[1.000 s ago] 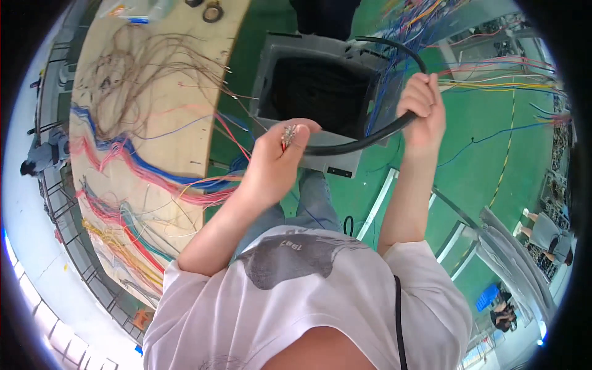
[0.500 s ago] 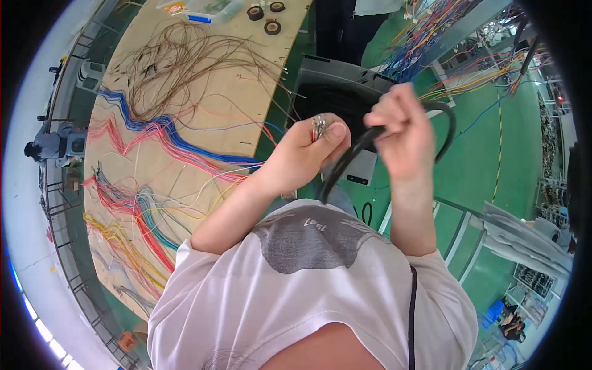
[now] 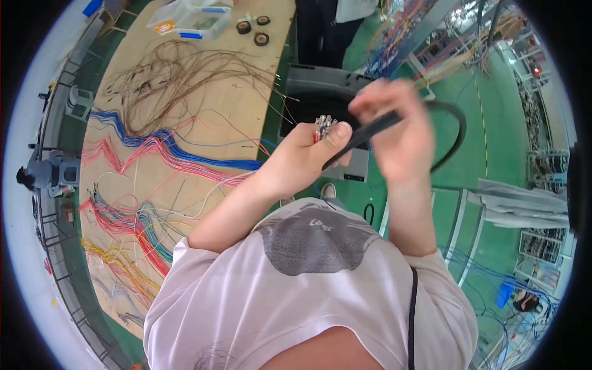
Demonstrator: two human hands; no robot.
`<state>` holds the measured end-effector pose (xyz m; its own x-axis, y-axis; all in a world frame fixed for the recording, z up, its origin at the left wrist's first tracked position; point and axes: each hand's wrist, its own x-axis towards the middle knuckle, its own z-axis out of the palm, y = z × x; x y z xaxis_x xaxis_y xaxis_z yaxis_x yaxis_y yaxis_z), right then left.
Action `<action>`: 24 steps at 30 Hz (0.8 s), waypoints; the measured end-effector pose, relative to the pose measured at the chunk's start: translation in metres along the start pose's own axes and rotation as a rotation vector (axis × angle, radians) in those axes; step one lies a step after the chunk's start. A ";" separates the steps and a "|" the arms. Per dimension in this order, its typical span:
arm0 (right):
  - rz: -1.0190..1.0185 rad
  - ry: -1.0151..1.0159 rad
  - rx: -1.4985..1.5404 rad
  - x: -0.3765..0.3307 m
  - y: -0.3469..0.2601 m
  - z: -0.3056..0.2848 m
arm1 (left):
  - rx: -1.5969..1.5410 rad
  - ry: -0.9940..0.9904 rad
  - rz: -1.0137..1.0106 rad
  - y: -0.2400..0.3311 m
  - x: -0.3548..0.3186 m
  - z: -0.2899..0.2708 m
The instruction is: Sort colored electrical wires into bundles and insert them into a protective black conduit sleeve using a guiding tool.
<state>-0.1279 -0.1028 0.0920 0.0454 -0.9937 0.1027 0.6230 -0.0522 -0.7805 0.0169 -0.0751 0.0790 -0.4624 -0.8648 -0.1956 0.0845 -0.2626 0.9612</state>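
Near the middle, my left hand [image 3: 308, 154] is closed around a bundle of wires. Bare metal terminals [image 3: 325, 121] stick up beside its thumb, with a little red and blue wire below them. A thick black tube [image 3: 370, 129] runs from my left hand up to my right hand [image 3: 401, 139], which is blurred by motion. My right fingers are curled around the tube, though their exact grip is smeared. Past the right hand, the tube bends into a loop. The part of the bundle inside my left palm is hidden.
A wooden table [image 3: 203, 135] on the left bears brown wires [image 3: 166, 86], blue wires [image 3: 203, 159], other coloured bundles, tape rolls [image 3: 261, 39] and a clear plastic box [image 3: 203, 21]. Beyond my hands stands a grey bin [image 3: 327, 75]; a person [image 3: 317, 31] is behind it.
My right hand has shifted slightly, and the black tube now lies flatter between my hands. More of the terminals show above my left hand. The whole view has shifted a little.
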 end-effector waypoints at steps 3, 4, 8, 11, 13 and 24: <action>0.008 -0.230 -0.353 -0.011 0.004 -0.005 | -0.223 0.100 0.071 0.006 -0.001 0.009; -0.009 -0.342 -0.472 -0.010 -0.001 -0.011 | -0.186 0.078 0.059 0.009 -0.003 0.007; 0.148 -0.010 -0.132 -0.010 -0.031 -0.003 | -0.117 0.016 0.108 0.015 -0.009 0.002; 0.117 -0.129 -0.026 -0.009 -0.039 -0.001 | -0.049 0.014 0.173 0.024 -0.015 0.006; 0.146 -0.152 -0.016 -0.013 -0.039 -0.002 | 0.046 0.061 0.089 0.030 -0.018 0.010; 0.060 -0.401 0.110 -0.003 -0.031 -0.015 | 0.248 0.172 0.163 0.026 -0.002 0.021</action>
<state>-0.1589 -0.0999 0.1070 0.3709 -0.8762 0.3076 0.6884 0.0371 -0.7244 0.0011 -0.0710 0.1084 -0.3027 -0.9520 -0.0448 -0.0820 -0.0208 0.9964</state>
